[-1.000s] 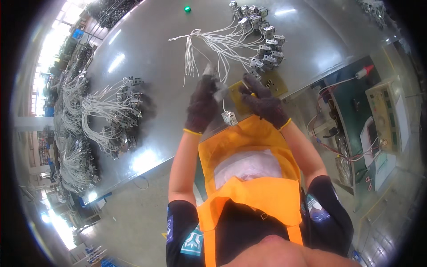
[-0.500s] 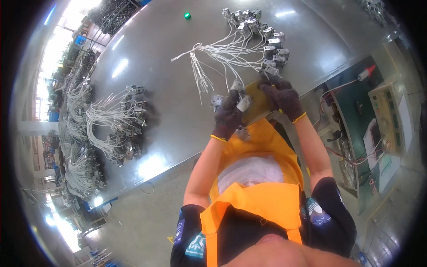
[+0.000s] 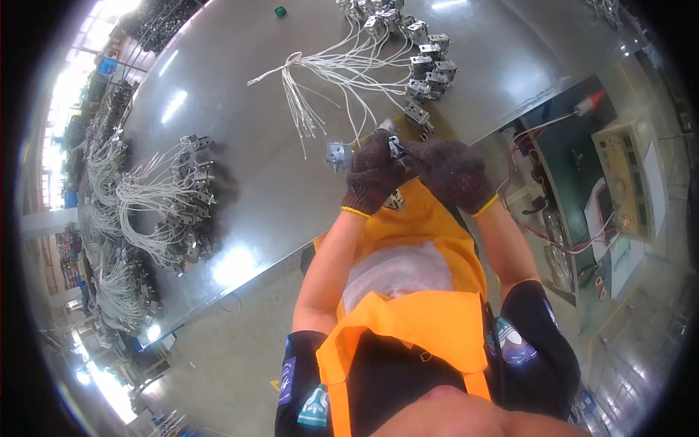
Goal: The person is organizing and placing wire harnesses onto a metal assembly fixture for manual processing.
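In dark knitted gloves with yellow cuffs, both hands meet at the near edge of the metal table. My left hand (image 3: 373, 171) is closed around a small boxy metal part (image 3: 396, 148) on a white cable. Pressed up against it from the right is my right hand (image 3: 451, 169), fingers curled; what they pinch is hidden. Beside the left hand's knuckles lies another metal part (image 3: 338, 155). Beyond the hands spreads a tied bundle of white cables (image 3: 320, 64), with several metal parts (image 3: 429, 69) at its ends. One such part (image 3: 417, 116) lies just past the right hand.
More cable bundles (image 3: 156, 200) with metal parts lie to the left. A green round object (image 3: 280, 12) sits on the far side of the table (image 3: 240, 109). At right stand a beige instrument box (image 3: 625, 182), a red-tipped probe (image 3: 588, 103) on wires, and scissors (image 3: 601, 286).
My right hand has moved left and nearer, from the bundle's nearest metal part to my left hand. The whole view has shifted slightly, and the green object looks darker.
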